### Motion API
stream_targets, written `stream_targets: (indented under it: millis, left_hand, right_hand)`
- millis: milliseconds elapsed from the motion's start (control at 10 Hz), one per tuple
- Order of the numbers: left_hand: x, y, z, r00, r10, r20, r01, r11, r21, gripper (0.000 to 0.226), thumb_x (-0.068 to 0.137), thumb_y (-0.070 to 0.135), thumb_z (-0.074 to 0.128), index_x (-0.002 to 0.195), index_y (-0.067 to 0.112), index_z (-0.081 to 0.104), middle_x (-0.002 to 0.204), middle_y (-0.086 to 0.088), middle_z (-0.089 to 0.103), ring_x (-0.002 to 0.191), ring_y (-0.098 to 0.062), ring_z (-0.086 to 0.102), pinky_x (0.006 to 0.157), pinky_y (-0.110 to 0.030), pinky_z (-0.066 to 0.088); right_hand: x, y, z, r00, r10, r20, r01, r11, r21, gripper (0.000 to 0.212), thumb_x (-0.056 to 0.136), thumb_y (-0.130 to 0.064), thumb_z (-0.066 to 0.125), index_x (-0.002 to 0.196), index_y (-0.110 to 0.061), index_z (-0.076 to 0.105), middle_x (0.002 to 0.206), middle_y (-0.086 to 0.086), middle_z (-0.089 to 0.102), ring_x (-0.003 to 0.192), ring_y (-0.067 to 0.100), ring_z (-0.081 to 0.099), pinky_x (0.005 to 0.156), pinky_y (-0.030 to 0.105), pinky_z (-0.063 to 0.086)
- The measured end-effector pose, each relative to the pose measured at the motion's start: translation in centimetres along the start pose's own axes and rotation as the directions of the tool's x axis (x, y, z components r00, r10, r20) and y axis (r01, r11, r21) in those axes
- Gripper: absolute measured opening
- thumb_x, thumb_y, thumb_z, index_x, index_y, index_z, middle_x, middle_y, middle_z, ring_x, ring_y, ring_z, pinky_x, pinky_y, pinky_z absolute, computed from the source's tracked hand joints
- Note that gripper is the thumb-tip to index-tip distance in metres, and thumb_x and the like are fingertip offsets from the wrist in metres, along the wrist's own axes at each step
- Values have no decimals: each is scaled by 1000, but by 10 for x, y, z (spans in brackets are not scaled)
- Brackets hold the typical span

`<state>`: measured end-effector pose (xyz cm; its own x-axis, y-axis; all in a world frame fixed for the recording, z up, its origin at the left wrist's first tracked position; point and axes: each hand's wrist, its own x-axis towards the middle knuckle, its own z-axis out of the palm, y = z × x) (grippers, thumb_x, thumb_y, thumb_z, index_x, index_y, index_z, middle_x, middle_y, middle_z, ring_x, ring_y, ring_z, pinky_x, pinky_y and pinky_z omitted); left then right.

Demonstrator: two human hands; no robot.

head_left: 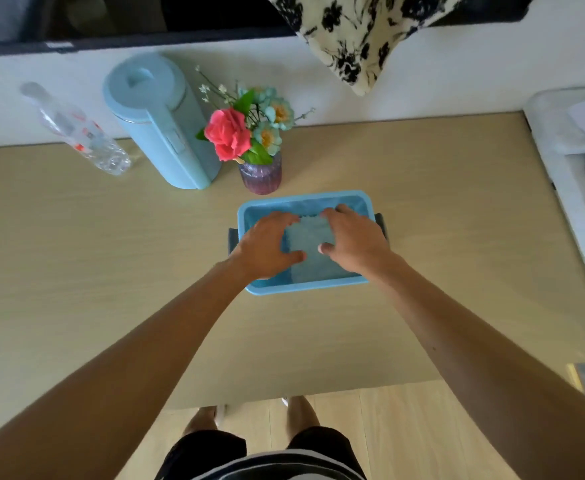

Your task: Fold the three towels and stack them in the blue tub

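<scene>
Fingers point(285, 216) of the left hand point(266, 247) are bent over the left side of the folded light blue towel point(310, 254), and the left thumb lies on its top face, so this hand grips the towel. On the other side the right hand point(356, 237) does the same: its fingers curl at the far right corner of the towel and its thumb presses on the top near the middle. The towel lies between the two hands, inside the blue tub point(304, 289), with its near edge close to the near wall of the tub. It fills most of the middle of the tub, and I cannot tell if other towels lie under it, because the hands and the towel cover the bottom. The tub stands on the counter point(111, 265), near the middle, and has a dark handle on each short side. Behind the tub, near the wall, stands a purple vase point(260, 176) holding flowers point(230, 133). Just beside it on the left is a light blue jug point(159, 123) with its lid on, and further left is a clear plastic bottle point(76, 129).
</scene>
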<state>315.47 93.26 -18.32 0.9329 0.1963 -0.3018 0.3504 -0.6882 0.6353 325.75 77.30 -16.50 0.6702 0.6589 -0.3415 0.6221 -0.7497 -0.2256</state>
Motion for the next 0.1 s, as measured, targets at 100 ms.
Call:
stream_targets:
  millis: [100]
  left_hand:
    - [-34, 4, -23, 987, -62, -151, 39, 987, -154, 64, 76, 30, 83, 133, 15, 57, 128, 1, 63, 118, -13, 58, 99, -23, 40]
  right_hand:
    - [-16, -7, 0, 992, 34, -119, 10, 937, 350, 59, 90, -35, 69, 142, -17, 48, 136, 6, 54, 123, 28, 56, 97, 41, 47]
